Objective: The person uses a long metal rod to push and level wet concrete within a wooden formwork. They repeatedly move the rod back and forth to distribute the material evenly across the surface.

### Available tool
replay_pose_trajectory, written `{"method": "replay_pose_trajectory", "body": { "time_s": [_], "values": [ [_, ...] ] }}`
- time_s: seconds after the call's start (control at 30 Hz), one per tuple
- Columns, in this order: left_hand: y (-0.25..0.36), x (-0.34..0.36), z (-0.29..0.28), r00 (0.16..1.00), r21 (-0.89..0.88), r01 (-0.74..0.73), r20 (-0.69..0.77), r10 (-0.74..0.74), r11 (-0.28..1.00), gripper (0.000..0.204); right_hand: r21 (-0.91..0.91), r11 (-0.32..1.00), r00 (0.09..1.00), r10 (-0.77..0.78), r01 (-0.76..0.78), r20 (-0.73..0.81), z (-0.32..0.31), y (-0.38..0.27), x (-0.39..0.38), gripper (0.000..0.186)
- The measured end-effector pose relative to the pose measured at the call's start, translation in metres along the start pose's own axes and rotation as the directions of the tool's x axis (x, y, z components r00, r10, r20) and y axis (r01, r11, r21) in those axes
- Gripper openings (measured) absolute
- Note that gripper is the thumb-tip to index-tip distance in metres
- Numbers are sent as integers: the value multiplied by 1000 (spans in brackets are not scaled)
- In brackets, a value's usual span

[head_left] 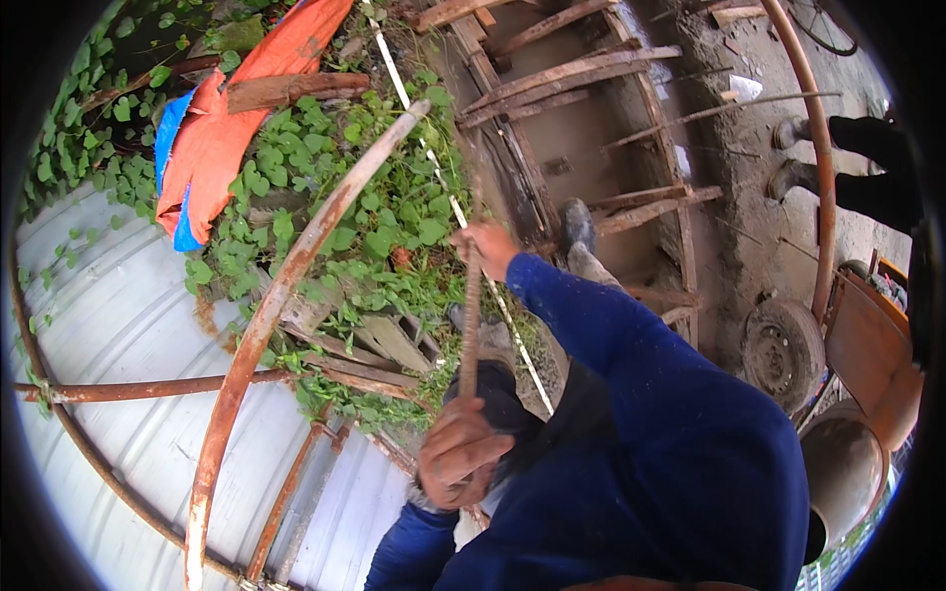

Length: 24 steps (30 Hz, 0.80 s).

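A ribbed steel bar (470,335) runs upright through the middle of the view, its far end blurred. My right hand (485,246) is closed round its upper part, with the blue sleeve stretching to the lower right. My left hand (460,448) grips the same bar lower down, close to my body. My boots (578,229) stand either side of the bar, one among timber pieces and one near green leaves. A long white strip (532,369) lies behind the bar, running diagonally along the plants.
Timber formwork (641,59) over wet grey ground fills the upper right. Another person's legs (857,177), a wheel (783,360) and orange machinery (867,345) are at right. At left are rusty pipes (281,286), an orange-and-blue tarp (217,148), creepers and metal sheeting (118,453).
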<state>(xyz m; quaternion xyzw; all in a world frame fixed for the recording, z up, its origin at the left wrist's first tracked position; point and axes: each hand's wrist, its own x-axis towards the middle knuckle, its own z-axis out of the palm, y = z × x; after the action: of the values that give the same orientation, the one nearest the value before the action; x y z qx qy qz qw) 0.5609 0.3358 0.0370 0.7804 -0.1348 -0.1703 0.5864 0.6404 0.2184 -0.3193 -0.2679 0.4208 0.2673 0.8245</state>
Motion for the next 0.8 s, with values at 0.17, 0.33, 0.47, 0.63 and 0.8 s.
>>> {"method": "replay_pose_trajectory", "body": {
  "time_s": [0.17,0.33,0.47,0.63,0.8],
  "values": [
    [60,-3,-64,929,4,-14,-370,14,1000,24,-75,996,999,45,-45,4,75,-1,-70,29],
    [93,35,-135,896,-211,-12,-436,-83,977,28,59,976,962,217,-210,-163,94,30,-136,19],
    [15,77,-119,913,-263,117,-350,-207,958,24,93,961,926,277,-262,-256,49,65,-90,20],
    [-86,124,-33,940,-392,173,-207,-269,904,30,-7,978,949,199,-207,-245,-79,88,42,16],
    [-68,107,-3,944,-262,206,-200,-262,943,22,247,960,944,196,-129,-267,-68,61,37,16]
  ]
}}
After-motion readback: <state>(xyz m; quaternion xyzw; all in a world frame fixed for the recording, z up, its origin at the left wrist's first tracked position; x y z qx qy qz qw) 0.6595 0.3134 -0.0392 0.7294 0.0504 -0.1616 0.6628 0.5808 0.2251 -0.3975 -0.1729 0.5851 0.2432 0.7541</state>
